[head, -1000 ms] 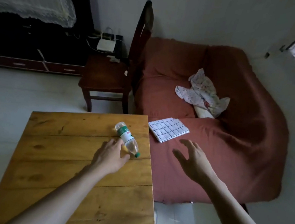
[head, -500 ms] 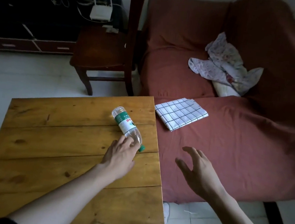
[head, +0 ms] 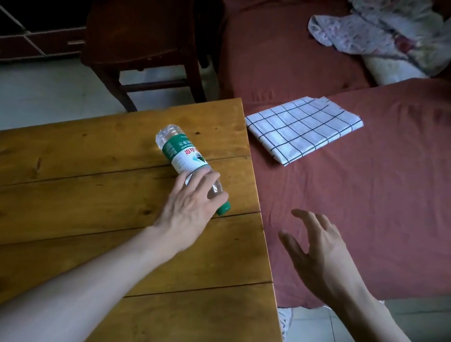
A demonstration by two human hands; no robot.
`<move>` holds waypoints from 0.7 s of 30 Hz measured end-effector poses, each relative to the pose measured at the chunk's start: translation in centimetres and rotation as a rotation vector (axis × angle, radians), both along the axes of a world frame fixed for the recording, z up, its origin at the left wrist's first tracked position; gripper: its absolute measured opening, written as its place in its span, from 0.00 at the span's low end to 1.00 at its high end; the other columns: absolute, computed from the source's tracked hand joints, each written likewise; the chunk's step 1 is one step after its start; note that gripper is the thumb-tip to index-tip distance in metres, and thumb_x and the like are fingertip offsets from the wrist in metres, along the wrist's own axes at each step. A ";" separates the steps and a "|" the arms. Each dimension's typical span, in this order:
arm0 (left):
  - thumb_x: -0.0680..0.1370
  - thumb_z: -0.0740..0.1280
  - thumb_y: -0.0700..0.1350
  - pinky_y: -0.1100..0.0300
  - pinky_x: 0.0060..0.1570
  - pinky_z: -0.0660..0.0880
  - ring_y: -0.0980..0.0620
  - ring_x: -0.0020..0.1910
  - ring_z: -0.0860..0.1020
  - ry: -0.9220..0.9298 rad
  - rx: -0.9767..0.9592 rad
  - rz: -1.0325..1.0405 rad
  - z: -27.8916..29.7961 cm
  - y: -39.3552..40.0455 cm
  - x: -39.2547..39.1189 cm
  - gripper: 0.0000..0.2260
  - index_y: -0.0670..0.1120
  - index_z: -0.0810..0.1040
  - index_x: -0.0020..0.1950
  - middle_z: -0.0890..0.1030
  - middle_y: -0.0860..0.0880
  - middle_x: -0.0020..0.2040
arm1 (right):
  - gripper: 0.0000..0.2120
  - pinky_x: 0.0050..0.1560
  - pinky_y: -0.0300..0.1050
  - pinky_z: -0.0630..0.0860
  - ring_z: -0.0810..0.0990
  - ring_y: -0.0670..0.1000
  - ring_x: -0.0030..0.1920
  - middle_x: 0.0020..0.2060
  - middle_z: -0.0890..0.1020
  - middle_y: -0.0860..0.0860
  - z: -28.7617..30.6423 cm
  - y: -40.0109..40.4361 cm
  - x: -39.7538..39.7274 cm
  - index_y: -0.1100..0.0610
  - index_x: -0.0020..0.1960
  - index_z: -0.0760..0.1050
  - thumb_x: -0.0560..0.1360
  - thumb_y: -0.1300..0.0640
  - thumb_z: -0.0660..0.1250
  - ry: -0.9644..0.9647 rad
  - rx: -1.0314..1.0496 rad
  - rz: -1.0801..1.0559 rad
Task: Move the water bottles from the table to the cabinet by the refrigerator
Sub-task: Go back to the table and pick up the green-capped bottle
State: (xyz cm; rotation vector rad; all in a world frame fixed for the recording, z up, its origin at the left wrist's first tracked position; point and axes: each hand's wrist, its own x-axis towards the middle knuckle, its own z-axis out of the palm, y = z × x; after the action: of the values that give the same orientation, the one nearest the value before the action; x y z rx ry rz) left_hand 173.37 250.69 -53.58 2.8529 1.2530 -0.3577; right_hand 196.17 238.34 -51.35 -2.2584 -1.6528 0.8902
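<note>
A clear plastic water bottle (head: 179,154) with a green-and-white label and a green cap lies on its side on the wooden table (head: 73,209), near the table's right edge. My left hand (head: 190,206) rests on the bottle's neck end, fingers curled over it, the cap poking out beside the fingertips. Off the table's right edge, my right hand (head: 318,254) hovers over the red bed cover with its fingers spread and nothing in it. No cabinet or refrigerator is in view.
A red-covered bed (head: 371,187) lies to the right, with a folded checked cloth (head: 302,129) and a crumpled floral cloth (head: 389,29) on it. A dark wooden chair (head: 146,38) stands behind the table, and a low dark cabinet (head: 28,41) is at the far left.
My left hand has slid forward from just touching the bottle to lying over its neck end. The view has tilted down and come closer. My right hand stays spread beside the table.
</note>
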 end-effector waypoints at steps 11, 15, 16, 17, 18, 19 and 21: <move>0.68 0.77 0.37 0.48 0.57 0.73 0.44 0.57 0.78 -0.273 0.088 -0.160 -0.6 1.7 -0.6 0.12 0.45 0.82 0.49 0.81 0.46 0.57 | 0.29 0.59 0.57 0.76 0.74 0.57 0.64 0.66 0.75 0.55 -0.5 0.0 0.3 0.53 0.71 0.68 0.76 0.36 0.57 0.053 -0.053 -0.049; 0.66 0.78 0.36 0.46 0.61 0.73 0.44 0.64 0.75 -0.206 -0.007 -0.052 1.1 2.9 -0.7 0.26 0.48 0.77 0.61 0.78 0.46 0.63 | 0.30 0.56 0.57 0.77 0.76 0.55 0.59 0.65 0.76 0.54 1.1 1.1 0.4 0.52 0.70 0.68 0.76 0.35 0.56 0.072 -0.027 -0.068; 0.67 0.77 0.36 0.46 0.65 0.70 0.44 0.67 0.72 -0.132 -0.034 -0.059 1.3 3.3 -0.5 0.27 0.49 0.75 0.64 0.75 0.46 0.66 | 0.30 0.56 0.56 0.77 0.77 0.55 0.57 0.64 0.76 0.54 1.4 1.4 0.3 0.52 0.70 0.68 0.76 0.34 0.56 0.083 -0.018 -0.072; 0.70 0.75 0.37 0.46 0.68 0.67 0.44 0.70 0.69 -0.064 -0.055 -0.067 1.2 3.8 -0.2 0.27 0.50 0.72 0.66 0.73 0.47 0.69 | 0.30 0.56 0.55 0.76 0.78 0.55 0.55 0.64 0.76 0.54 1.7 1.7 0.2 0.52 0.70 0.68 0.76 0.35 0.56 0.091 -0.010 -0.078; 0.72 0.73 0.38 0.46 0.70 0.63 0.45 0.71 0.66 -0.011 -0.061 -0.074 1.0 4.3 0.2 0.26 0.50 0.70 0.68 0.70 0.47 0.70 | 0.29 0.56 0.55 0.76 0.78 0.54 0.54 0.64 0.76 0.53 1.8 1.9 0.1 0.51 0.70 0.69 0.76 0.35 0.57 0.097 -0.001 -0.082; 0.73 0.72 0.40 0.46 0.71 0.62 0.45 0.72 0.65 0.029 -0.059 -0.077 0.8 4.6 0.5 0.26 0.51 0.69 0.69 0.70 0.47 0.70 | 0.29 0.56 0.54 0.76 0.78 0.54 0.54 0.64 0.76 0.53 1.8 1.9 0.1 0.51 0.70 0.69 0.76 0.35 0.57 0.102 0.003 -0.083; 0.73 0.73 0.42 0.45 0.69 0.62 0.44 0.70 0.66 0.048 -0.031 -0.083 0.4 5.1 0.9 0.25 0.51 0.69 0.67 0.71 0.47 0.68 | 0.28 0.56 0.53 0.76 0.78 0.53 0.54 0.65 0.75 0.52 1.6 1.9 0.1 0.51 0.70 0.68 0.76 0.35 0.57 0.114 0.000 -0.078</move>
State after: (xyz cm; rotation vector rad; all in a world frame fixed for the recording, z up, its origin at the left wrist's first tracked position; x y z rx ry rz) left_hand 174.29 255.80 -53.19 2.8926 1.1284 -0.4458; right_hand 196.26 240.20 -49.79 -2.2109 -1.5064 0.9799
